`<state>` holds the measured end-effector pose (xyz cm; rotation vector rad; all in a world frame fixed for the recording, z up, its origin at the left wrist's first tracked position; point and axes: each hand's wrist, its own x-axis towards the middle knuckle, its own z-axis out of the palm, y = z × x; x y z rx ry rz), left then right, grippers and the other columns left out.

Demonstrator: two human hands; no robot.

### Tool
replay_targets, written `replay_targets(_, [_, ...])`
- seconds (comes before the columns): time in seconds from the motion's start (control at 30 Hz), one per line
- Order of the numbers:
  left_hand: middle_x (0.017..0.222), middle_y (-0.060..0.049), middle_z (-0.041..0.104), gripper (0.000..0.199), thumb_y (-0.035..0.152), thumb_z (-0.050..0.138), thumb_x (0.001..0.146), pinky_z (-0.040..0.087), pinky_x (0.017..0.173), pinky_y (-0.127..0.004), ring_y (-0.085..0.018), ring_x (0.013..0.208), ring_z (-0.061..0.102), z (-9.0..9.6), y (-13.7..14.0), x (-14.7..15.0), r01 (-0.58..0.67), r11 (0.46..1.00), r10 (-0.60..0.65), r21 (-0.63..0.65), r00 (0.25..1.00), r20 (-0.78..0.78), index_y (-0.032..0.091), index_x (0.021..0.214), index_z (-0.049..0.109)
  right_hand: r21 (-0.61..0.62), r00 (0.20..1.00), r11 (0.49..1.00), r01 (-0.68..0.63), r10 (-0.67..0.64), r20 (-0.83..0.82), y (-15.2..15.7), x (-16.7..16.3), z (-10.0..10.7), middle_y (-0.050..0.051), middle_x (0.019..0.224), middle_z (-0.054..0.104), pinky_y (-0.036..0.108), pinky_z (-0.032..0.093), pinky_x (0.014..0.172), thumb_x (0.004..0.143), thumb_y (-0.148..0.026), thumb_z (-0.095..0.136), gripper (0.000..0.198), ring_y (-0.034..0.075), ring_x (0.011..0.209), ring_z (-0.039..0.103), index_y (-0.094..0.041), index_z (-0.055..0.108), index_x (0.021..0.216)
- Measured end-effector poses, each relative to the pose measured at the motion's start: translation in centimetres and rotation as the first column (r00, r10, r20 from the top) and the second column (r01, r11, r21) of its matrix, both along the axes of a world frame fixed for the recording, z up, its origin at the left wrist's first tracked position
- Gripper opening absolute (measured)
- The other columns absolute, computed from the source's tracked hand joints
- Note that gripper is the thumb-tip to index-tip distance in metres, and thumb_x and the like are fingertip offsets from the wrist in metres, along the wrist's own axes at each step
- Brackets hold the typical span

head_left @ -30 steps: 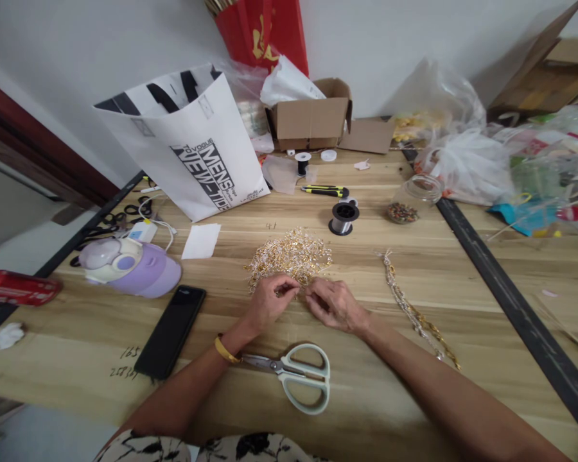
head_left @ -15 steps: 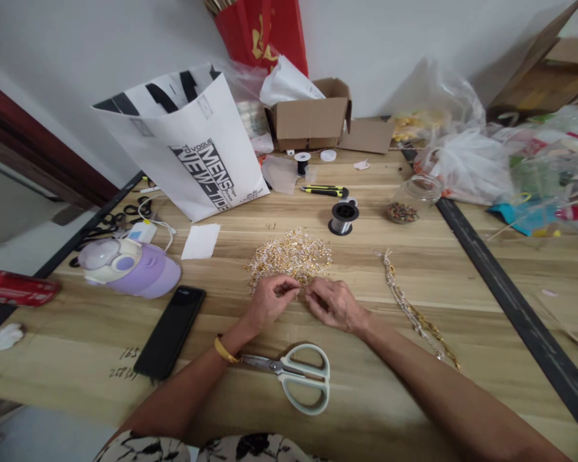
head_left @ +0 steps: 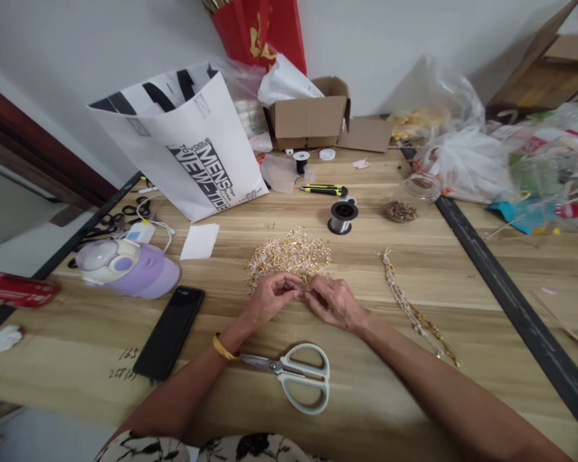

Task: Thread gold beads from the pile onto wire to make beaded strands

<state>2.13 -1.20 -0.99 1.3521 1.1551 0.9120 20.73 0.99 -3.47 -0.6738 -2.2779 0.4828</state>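
At the near edge of a heap of gold and silver chain (head_left: pixel 289 253), my two hands meet with their fingertips almost touching. My left hand (head_left: pixel 272 296) is closed in a pinch of thumb and forefinger. My right hand (head_left: pixel 336 301) pinches as well, its fingers curled. Whatever lies between the fingertips is too small to make out. Scissors with pale green handles (head_left: pixel 304 378) lie on the table below the hands, blades toward my left wrist. To the right of my right hand, gold and silver chain strands (head_left: pixel 404 301) are stretched out on the wood.
Beyond the heap stand a wire spool (head_left: pixel 341 218), a yellow-black utility knife (head_left: pixel 324 190) and a jar of beads (head_left: pixel 407 202). On the left are a black phone (head_left: pixel 169 333), a purple bottle (head_left: pixel 135 266) and a white bag (head_left: pixel 192 147). A cardboard box (head_left: pixel 311 119) sits behind.
My hands stay pinched together at the same spot, with only a slight shift of the fingers. The whole view has drifted a little. Nothing on the table has visibly moved.
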Motion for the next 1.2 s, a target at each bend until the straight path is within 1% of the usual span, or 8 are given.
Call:
replay_targets(0.2, [0.079, -0.006, 0.068, 0.023, 0.021, 0.068, 0.072, 0.049, 0.072, -0.025, -0.014, 0.075, 0.063, 0.1, 0.1, -0.1, 0.001, 0.999, 0.000, -0.037, 0.999, 0.044, 0.011, 0.092, 0.062, -0.003, 1.000, 1.000, 0.003, -0.003, -0.003, 0.0, 0.0, 0.1, 0.002, 0.072, 0.056, 0.023, 0.038, 0.055, 0.091, -0.018, 0.044, 0.006, 0.013, 0.059, 0.050, -0.019, 0.048, 0.085])
replay_targets(0.4, [0.077, -0.005, 0.068, 0.024, 0.019, 0.069, 0.071, 0.048, 0.072, -0.024, -0.013, 0.073, 0.062, 0.2, 0.1, -0.1, -0.017, 0.999, 0.019, -0.046, 0.998, 0.059, 0.011, 0.093, 0.062, -0.027, 1.000, 1.000, 0.009, -0.009, -0.005, 0.2, 0.0, -0.4, 0.005, 0.077, 0.060, 0.024, 0.044, 0.061, 0.093, -0.018, 0.044, 0.008, 0.014, 0.066, 0.057, -0.017, 0.051, 0.090])
replay_targets(0.57, [0.077, -0.005, 0.068, 0.024, 0.021, 0.070, 0.070, 0.048, 0.071, -0.023, -0.013, 0.073, 0.063, 0.1, 0.1, -0.1, -0.014, 0.999, 0.017, -0.048, 0.997, 0.071, 0.011, 0.091, 0.063, -0.009, 1.000, 1.000, 0.010, -0.010, 0.003, 0.4, 0.1, -0.9, 0.006, 0.080, 0.062, 0.025, 0.046, 0.065, 0.094, -0.020, 0.044, 0.011, 0.015, 0.071, 0.060, -0.017, 0.054, 0.096])
replay_targets(0.77, [0.076, -0.005, 0.069, 0.025, 0.023, 0.071, 0.070, 0.048, 0.071, -0.024, -0.013, 0.072, 0.063, 0.2, 0.1, -0.2, -0.026, 0.998, 0.030, -0.059, 0.998, 0.064, 0.011, 0.091, 0.064, -0.027, 1.000, 0.999, 0.022, -0.022, -0.013, 0.4, 0.0, -0.6, 0.005, 0.076, 0.061, 0.025, 0.045, 0.061, 0.094, -0.020, 0.043, 0.011, 0.014, 0.066, 0.058, -0.017, 0.053, 0.089])
replay_targets(0.9, [0.075, -0.005, 0.069, 0.023, 0.024, 0.073, 0.067, 0.048, 0.070, -0.024, -0.013, 0.071, 0.062, 0.2, 0.2, -0.1, -0.058, 0.996, 0.063, -0.073, 0.995, 0.080, 0.011, 0.084, 0.066, -0.006, 1.000, 1.000, 0.006, -0.006, -0.030, 0.2, 0.1, -0.2, 0.005, 0.076, 0.060, 0.024, 0.043, 0.059, 0.093, -0.019, 0.043, 0.009, 0.014, 0.064, 0.056, -0.018, 0.051, 0.090])
replay_targets(1.03, [0.073, -0.005, 0.070, 0.016, 0.022, 0.073, 0.066, 0.048, 0.068, -0.023, -0.013, 0.068, 0.061, 0.6, 0.2, -0.1, -0.076, 0.994, 0.079, -0.078, 0.996, 0.030, 0.010, 0.077, 0.068, 0.021, 0.999, 1.000, -0.019, 0.020, -0.039, 0.1, 0.1, -0.1, 0.004, 0.074, 0.059, 0.023, 0.042, 0.059, 0.092, -0.018, 0.043, 0.008, 0.013, 0.063, 0.054, -0.018, 0.051, 0.091])
replay_targets(1.2, [0.068, -0.003, 0.069, 0.012, 0.019, 0.072, 0.065, 0.047, 0.065, -0.023, -0.013, 0.064, 0.060, 0.8, 0.3, 0.0, -0.092, 0.991, 0.095, -0.100, 0.995, 0.025, 0.011, 0.074, 0.070, 0.033, 0.999, 0.999, -0.038, 0.039, -0.029, 0.0, 0.1, -0.2, 0.004, 0.074, 0.059, 0.024, 0.042, 0.059, 0.092, -0.018, 0.044, 0.007, 0.013, 0.064, 0.053, -0.018, 0.051, 0.091])
